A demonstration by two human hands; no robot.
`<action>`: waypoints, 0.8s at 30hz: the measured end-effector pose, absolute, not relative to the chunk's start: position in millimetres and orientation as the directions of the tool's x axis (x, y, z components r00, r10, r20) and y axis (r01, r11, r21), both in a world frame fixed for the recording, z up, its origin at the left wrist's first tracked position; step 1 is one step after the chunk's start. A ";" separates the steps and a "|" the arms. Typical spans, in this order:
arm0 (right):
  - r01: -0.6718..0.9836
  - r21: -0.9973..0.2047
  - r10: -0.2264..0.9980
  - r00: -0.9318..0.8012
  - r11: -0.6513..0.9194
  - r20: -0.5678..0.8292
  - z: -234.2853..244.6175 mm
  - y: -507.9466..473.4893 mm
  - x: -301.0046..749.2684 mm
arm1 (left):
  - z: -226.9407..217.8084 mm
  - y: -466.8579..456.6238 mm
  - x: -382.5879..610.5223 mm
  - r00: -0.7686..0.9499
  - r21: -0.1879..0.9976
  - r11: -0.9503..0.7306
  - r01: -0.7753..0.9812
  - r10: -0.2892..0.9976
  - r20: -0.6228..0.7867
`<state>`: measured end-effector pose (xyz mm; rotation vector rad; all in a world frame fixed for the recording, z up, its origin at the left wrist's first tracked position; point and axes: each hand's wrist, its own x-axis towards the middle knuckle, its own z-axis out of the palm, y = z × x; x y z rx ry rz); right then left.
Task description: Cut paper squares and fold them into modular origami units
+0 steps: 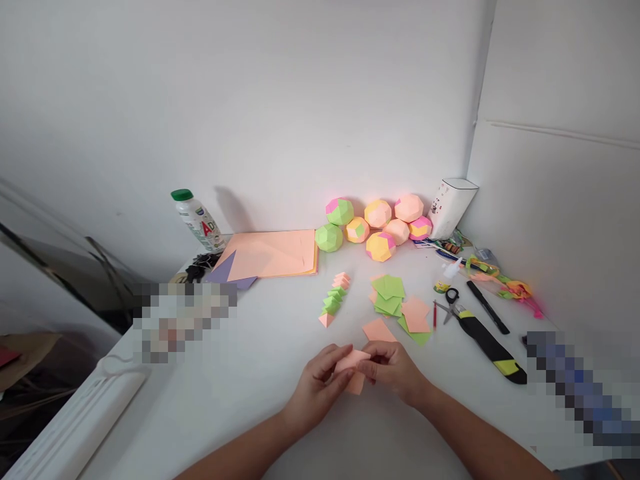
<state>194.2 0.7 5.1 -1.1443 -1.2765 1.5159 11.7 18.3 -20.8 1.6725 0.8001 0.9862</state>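
A small piece of peach paper (353,361) with a fold in it is held between my two hands, over the white table. My left hand (320,383) pinches its left side between thumb and fingers. On the right edge, my right hand (393,372) grips the same paper, thumb in front. Just beyond my right hand lies a flat peach square (379,330). Farther off are loose green squares (389,293) and peach squares (416,315). A slanting row of folded green and peach pieces (334,300) stands left of them.
Several faceted paper balls (380,247) sit against the wall. Peach sheets (275,253) and a white bottle (200,220) are at back left. Rightward lie scissors (450,305), a black-and-yellow cutter (490,343), a black pen (487,307), a glue bottle (447,277) and a white container (451,207).
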 end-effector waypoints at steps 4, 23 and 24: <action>0.080 -0.995 0.986 -0.154 -0.055 -0.067 4.5 -1.7 194.6 | -23.0 17.9 12.0 0.425 0.935 -0.323 0.148 0.874 0.234; 0.143 -0.990 0.998 -0.061 0.011 0.002 4.4 -3.6 195.2 | -12.3 15.9 13.7 0.637 0.993 0.070 0.098 0.762 -0.117; 0.109 -0.994 0.998 -0.066 -0.005 -0.012 3.7 -3.2 195.4 | -12.5 16.0 13.6 0.643 0.993 0.074 0.097 0.757 -0.119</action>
